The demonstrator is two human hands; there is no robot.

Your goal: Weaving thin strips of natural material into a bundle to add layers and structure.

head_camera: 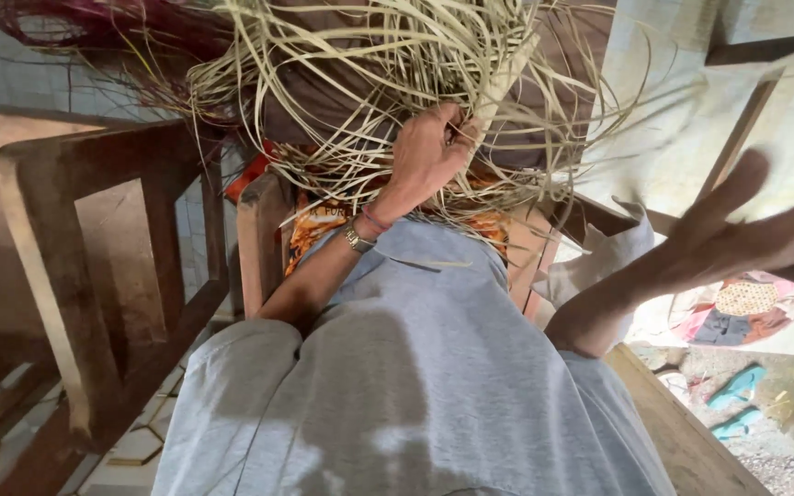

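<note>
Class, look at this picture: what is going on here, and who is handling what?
A person sits in a grey skirt beside a wooden chair. Their left hand grips into a loose, tangled bundle of pale straw strips lying in front of them over orange cloth. Their right hand is raised off to the side, open, blurred and holding nothing. Dark red strips lie at the far left.

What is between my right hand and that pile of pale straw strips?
Nothing visible. The right hand hangs open in the air off to the side, apart from the pale straw strips, which the left hand already grips.
</note>
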